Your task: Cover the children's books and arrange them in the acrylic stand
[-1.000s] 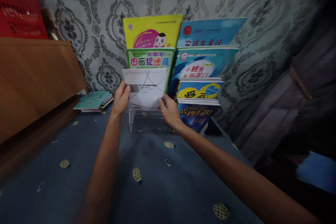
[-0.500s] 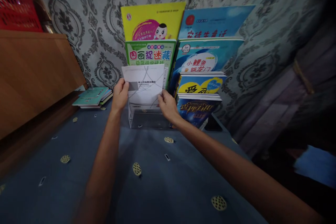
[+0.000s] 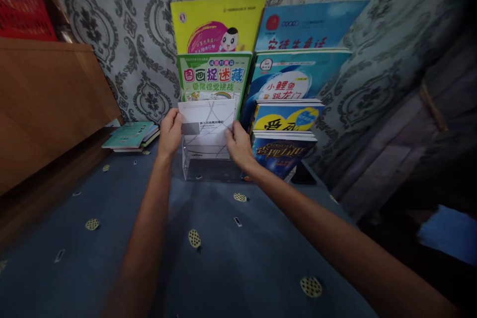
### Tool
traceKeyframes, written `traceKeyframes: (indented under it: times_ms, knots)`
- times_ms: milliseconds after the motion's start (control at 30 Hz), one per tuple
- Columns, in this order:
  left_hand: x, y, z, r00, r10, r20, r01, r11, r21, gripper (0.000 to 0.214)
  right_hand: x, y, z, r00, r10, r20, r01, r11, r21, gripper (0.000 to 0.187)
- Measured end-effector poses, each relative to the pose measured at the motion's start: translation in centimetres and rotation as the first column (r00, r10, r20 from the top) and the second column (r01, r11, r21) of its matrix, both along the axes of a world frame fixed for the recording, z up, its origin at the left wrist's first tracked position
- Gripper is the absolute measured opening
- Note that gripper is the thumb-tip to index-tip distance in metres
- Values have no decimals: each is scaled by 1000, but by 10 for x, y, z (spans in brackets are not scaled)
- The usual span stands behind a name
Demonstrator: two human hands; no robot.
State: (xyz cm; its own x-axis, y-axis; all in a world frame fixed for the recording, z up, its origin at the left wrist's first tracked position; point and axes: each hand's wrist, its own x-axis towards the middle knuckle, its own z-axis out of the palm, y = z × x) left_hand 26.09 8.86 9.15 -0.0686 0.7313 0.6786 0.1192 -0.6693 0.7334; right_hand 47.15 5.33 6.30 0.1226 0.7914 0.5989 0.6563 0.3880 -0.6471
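Observation:
A white booklet (image 3: 206, 126) stands upright in the left column of a clear tiered book stand (image 3: 208, 169), in front of a green picture book (image 3: 212, 77) and a yellow one (image 3: 218, 22). My left hand (image 3: 170, 131) grips the booklet's left edge. My right hand (image 3: 238, 144) pinches its right edge. The stand's lowest front pocket below the booklet holds nothing. The right column holds several blue books (image 3: 286, 114) in stepped rows.
The stand rests on a blue patterned cloth surface (image 3: 208, 248) against a grey damask wall. A small stack of teal books (image 3: 130, 136) lies to the left. A wooden board (image 3: 44, 104) rises at left with a red crate (image 3: 22, 5) above it.
Both hands have lowered the white booklet, so it sits deeper in the stand and more of the green book's cover shows above it.

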Motion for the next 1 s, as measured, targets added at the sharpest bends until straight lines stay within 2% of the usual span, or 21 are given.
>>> traceKeyframes:
  times_ms: [267,467,733,1000]
  knots:
    - [-1,3,-2,1000,-14,-11,14,1000,21,22,-4,4,-4,1000,-14,-19,14,1000,-16,12]
    - [0,4,-2,999,-28,-20,29,999,24,23,-4,1,-4,997,49,-60,-52,997,-50,10]
    - [1,0,0,1000,-7,24,7,1000,-10,48,-1,-2,-10,983,129,-130,-131,991,-8,17]
    - [2,-3,1,999,8,33,-7,1000,-25,56,0,-10,-3,977,143,-156,-140,990,28,23]
